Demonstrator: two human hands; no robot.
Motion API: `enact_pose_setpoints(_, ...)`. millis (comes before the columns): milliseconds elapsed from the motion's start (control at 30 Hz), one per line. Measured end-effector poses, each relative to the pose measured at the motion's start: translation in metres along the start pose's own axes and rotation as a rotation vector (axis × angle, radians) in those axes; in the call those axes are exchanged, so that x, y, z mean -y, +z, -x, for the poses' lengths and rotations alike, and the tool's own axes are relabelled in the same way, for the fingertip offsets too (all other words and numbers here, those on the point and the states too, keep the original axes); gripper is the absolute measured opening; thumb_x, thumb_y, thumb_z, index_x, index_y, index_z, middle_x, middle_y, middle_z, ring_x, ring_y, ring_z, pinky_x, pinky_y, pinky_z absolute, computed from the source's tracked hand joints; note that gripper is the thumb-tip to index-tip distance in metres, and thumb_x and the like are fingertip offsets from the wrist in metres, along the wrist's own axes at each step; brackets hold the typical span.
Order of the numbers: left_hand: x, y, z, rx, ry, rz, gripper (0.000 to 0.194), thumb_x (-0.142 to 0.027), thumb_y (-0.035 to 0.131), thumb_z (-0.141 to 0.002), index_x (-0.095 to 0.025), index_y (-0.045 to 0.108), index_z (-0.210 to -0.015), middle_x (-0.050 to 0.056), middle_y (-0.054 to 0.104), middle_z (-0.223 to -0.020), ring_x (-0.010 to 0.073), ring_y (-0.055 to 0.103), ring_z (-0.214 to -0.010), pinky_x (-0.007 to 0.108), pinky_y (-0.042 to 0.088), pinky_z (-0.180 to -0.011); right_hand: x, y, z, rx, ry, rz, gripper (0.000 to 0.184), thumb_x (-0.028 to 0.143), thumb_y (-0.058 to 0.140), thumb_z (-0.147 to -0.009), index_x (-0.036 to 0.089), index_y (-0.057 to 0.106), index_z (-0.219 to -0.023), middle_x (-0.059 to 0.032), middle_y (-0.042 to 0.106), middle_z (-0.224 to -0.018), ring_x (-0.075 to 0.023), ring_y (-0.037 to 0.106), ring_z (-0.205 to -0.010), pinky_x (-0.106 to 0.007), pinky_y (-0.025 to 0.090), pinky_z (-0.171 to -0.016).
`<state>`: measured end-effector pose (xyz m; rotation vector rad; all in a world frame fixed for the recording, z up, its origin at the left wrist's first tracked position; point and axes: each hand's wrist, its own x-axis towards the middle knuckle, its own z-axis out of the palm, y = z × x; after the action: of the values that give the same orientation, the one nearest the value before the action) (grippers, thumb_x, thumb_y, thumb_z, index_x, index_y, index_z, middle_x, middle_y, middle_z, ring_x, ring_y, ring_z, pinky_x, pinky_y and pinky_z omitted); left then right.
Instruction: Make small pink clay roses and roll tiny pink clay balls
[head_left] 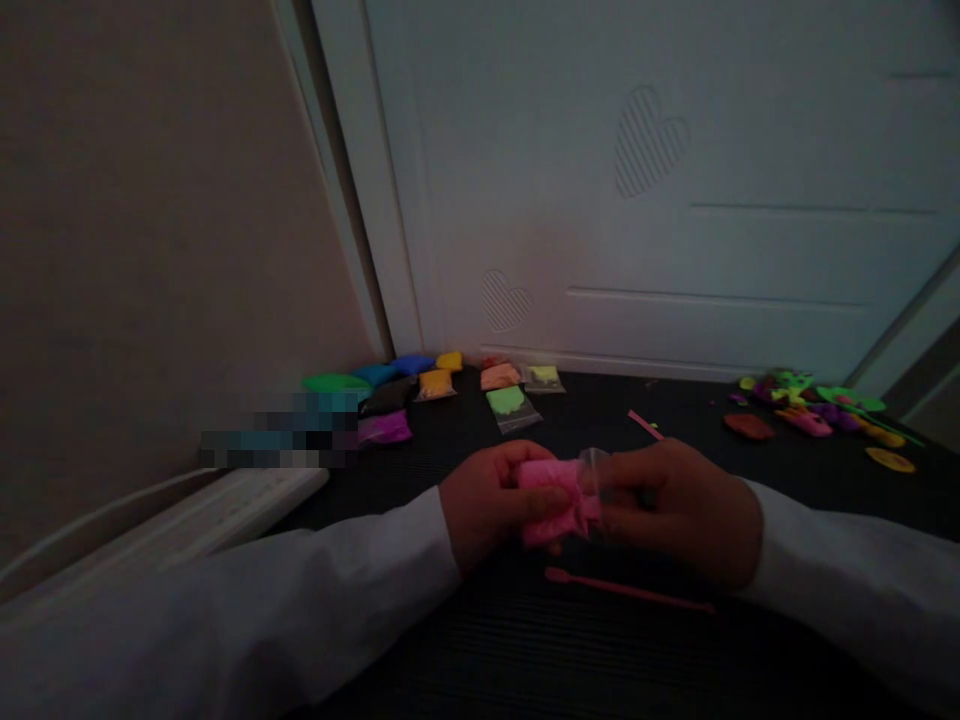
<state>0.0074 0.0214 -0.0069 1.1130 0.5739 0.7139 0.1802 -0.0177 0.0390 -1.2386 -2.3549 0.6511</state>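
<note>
pink packet (549, 492) is held between both hands, raised just above the dark table (420, 640), near its front middle. its body is gripped by the left hand (487, 503), thumb laid across the front, fingers curled narrow behind. its clear plastic end is pinched by the right hand (682, 510), fingers bent and drawn close together; their exact contact is partly hidden. a thin pink tool (630, 591) is seen lying just in front of the hands, rounded tip to the left. a second pink strip (645, 425) is placed behind the right hand. behind the left hand, a purple packet (386, 428), an orange packet (436, 384), a peach packet (500, 376) and a pale green packet (510, 402) are spread toward the white panel (555, 220). at far right, a red-brown piece (748, 427), a yellow disc (890, 460) and a multicoloured pile (806, 405) are seen; small pieces are blurred.
</note>
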Motion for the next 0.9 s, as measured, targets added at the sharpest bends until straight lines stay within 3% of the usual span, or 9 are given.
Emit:
enact_pose_setpoints(133, -0.001, 0.000, 0.001, 0.024, -0.017, -0.016, 0.033, -0.018, 0.071, -0.055, -0.012, 0.051, -0.080, 0.000, 0.061, -0.063, 0.0098, 0.058, -0.047, 0.019, 0.050, -0.042, -0.008, -0.002, 0.000, 0.117, 0.012, -0.168, 0.014, 0.029, 0.051, -0.072, 0.018, 0.059, -0.067, 0.0078, 0.032, -0.046, -0.0064, 0.030, -0.041, -0.020, 0.024, -0.039)
enact_pose_setpoints(267, -0.003, 0.000, 0.001, 0.039, -0.024, -0.012, 0.031, -0.017, 0.071, -0.055, -0.012, 0.052, -0.079, 0.001, 0.062, -0.061, 0.0091, 0.057, -0.045, 0.018, 0.050, -0.041, -0.014, -0.020, -0.001, 0.180, 0.034, -0.266, 0.012, 0.029, 0.055, -0.071, 0.018, 0.060, -0.069, 0.0083, 0.035, -0.044, -0.0052, 0.029, -0.040, -0.019, 0.023, -0.037)
enact_pose_setpoints(433, -0.006, -0.002, -0.001, 0.043, -0.001, 0.033, 0.034, -0.020, 0.072, -0.054, -0.011, 0.050, -0.078, 0.002, 0.063, -0.062, 0.0087, 0.057, -0.044, 0.016, 0.048, -0.039, -0.016, -0.057, 0.002, 0.032, 0.045, -0.353, 0.009, 0.027, 0.054, -0.073, 0.019, 0.058, -0.071, 0.0050, 0.052, -0.055, -0.0056, 0.045, -0.048, -0.019, 0.033, -0.042)
enact_pose_setpoints(533, -0.007, -0.004, -0.003, 0.022, 0.025, 0.061, 0.033, -0.021, 0.070, -0.057, -0.011, 0.049, -0.080, 0.002, 0.062, -0.065, 0.0087, 0.057, -0.047, 0.016, 0.048, -0.039, -0.013, -0.072, 0.005, -0.087, 0.042, -0.385, 0.011, 0.022, 0.049, -0.077, 0.019, 0.058, -0.073, 0.0052, 0.056, -0.061, -0.0021, 0.045, -0.046, -0.016, 0.030, -0.039)
enact_pose_setpoints(633, -0.009, -0.005, -0.004, -0.028, 0.045, 0.076, 0.028, -0.018, 0.065, -0.064, -0.011, 0.049, -0.086, 0.002, 0.061, -0.069, 0.0087, 0.057, -0.051, 0.015, 0.048, -0.041, -0.007, -0.075, 0.008, -0.146, 0.042, -0.392, 0.010, 0.021, 0.050, -0.077, 0.017, 0.059, -0.076, 0.0041, 0.059, -0.067, 0.0001, 0.042, -0.043, -0.014, 0.025, -0.035)
enact_pose_setpoints(767, -0.013, -0.008, -0.006, -0.122, 0.057, 0.073, 0.020, -0.010, 0.055, -0.071, -0.010, 0.049, -0.090, 0.005, 0.061, -0.074, 0.0101, 0.059, -0.057, 0.016, 0.048, -0.045, -0.003, -0.074, 0.009, -0.157, 0.054, -0.396, 0.020, 0.030, 0.047, -0.080, 0.015, 0.059, -0.074, 0.0007, 0.060, -0.067, -0.0040, 0.052, -0.055, -0.015, 0.035, -0.042)
enact_pose_setpoints(900, -0.016, -0.013, -0.010, -0.238, 0.101, 0.066, 0.019, -0.011, 0.052, -0.073, -0.011, 0.049, -0.092, 0.006, 0.061, -0.082, 0.0109, 0.060, -0.063, 0.017, 0.049, -0.049, -0.007, -0.073, 0.006, -0.133, 0.072, -0.379, 0.018, 0.028, 0.048, -0.080, 0.017, 0.060, -0.074, 0.0032, 0.060, -0.065, -0.0001, 0.044, -0.042, -0.014, 0.028, -0.034)
